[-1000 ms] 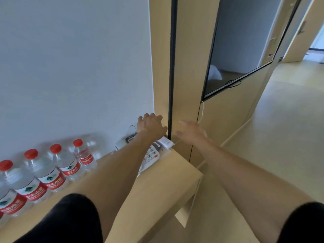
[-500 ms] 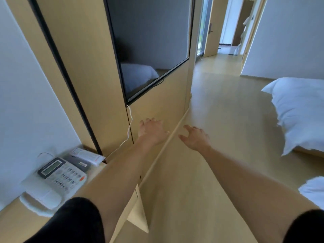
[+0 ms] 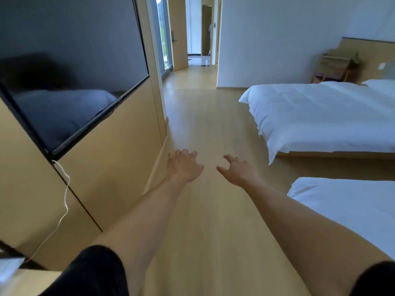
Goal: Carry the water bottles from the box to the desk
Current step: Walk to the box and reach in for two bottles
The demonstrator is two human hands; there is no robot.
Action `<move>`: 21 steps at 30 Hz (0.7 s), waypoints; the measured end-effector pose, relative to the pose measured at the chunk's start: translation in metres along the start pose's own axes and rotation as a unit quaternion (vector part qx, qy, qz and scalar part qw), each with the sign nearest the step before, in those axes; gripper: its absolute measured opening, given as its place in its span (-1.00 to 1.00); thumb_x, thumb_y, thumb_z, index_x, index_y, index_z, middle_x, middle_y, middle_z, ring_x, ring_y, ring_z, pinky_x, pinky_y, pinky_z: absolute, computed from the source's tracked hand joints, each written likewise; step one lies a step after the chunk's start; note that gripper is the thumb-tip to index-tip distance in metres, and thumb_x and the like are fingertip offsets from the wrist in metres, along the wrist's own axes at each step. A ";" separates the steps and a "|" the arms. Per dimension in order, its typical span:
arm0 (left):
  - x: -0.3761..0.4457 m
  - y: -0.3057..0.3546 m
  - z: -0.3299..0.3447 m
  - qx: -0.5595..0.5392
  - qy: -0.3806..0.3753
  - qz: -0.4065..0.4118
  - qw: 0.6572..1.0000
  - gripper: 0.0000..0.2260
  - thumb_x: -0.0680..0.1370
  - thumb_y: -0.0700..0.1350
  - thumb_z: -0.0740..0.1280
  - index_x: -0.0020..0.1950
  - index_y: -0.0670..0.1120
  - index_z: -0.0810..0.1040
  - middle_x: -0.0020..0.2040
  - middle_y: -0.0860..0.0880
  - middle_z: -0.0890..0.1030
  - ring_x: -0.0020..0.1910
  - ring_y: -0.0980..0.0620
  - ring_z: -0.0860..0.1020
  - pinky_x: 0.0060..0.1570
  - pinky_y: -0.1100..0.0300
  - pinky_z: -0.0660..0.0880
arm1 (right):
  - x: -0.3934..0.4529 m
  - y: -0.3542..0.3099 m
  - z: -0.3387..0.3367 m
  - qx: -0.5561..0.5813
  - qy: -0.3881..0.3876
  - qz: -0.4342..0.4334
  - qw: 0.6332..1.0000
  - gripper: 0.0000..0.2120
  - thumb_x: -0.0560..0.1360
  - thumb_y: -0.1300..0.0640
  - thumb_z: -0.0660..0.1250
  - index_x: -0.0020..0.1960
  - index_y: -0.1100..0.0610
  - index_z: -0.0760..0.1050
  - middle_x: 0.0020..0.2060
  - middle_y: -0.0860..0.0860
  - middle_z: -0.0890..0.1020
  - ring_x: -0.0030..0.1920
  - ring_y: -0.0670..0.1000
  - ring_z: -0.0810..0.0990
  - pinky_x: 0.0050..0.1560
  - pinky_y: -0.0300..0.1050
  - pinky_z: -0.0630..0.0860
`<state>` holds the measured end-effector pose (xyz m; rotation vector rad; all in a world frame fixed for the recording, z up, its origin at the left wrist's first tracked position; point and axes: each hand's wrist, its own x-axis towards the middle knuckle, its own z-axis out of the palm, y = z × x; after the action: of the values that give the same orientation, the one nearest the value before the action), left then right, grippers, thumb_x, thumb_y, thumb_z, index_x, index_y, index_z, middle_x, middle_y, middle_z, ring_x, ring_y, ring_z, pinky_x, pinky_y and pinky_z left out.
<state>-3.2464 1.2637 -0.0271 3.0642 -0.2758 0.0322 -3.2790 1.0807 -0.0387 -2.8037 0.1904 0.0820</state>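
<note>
Fingers of left hand (image 3: pixel 183 166) and right hand (image 3: pixel 238 169) loosely spread, empty, above wooden floor (image 3: pixel 205 116).

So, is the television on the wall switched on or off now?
Off. The television screen is dark and only mirrors the room, a bed shape showing in it; no picture is lit.

Both hands (image 3: pixel 210 169) empty, outstretched.

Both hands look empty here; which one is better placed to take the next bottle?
Neither clearly. Left hand and right hand are both open, empty, level over the floor. No bottle or box is in view.
</note>
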 end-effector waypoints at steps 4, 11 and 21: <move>0.036 0.027 0.004 0.011 0.000 0.028 1.000 -0.54 0.61 0.19 0.15 0.46 0.06 0.43 0.37 -0.08 0.50 0.37 -0.12 0.42 0.39 -0.10 0.22 | 0.020 0.027 -0.012 0.017 0.010 0.030 0.999 -0.40 0.61 -0.27 0.15 0.56 -0.03 0.24 0.46 0.09 0.43 0.47 0.14 0.36 0.43 0.13 0.33; 0.122 0.053 0.016 0.011 -0.005 0.061 0.998 -0.55 0.63 0.18 0.13 0.47 0.05 0.42 0.40 -0.09 0.48 0.40 -0.12 0.40 0.39 -0.07 0.23 | 0.089 0.051 -0.022 0.020 0.028 0.079 0.996 -0.41 0.60 -0.28 0.15 0.55 -0.07 0.25 0.46 0.05 0.43 0.45 0.14 0.38 0.39 0.11 0.38; 0.305 0.040 0.022 -0.034 -0.056 0.074 0.995 -0.56 0.64 0.15 0.14 0.49 0.06 0.40 0.44 -0.11 0.45 0.43 -0.14 0.38 0.39 -0.01 0.29 | 0.259 0.046 -0.040 -0.003 0.017 0.114 0.993 -0.40 0.59 -0.28 0.18 0.55 -0.08 0.26 0.47 0.03 0.42 0.45 0.11 0.39 0.38 0.07 0.37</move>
<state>-2.9528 1.1691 -0.0388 2.9749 -0.5002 -0.1385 -3.0275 0.9925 -0.0359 -2.7800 0.5179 0.0873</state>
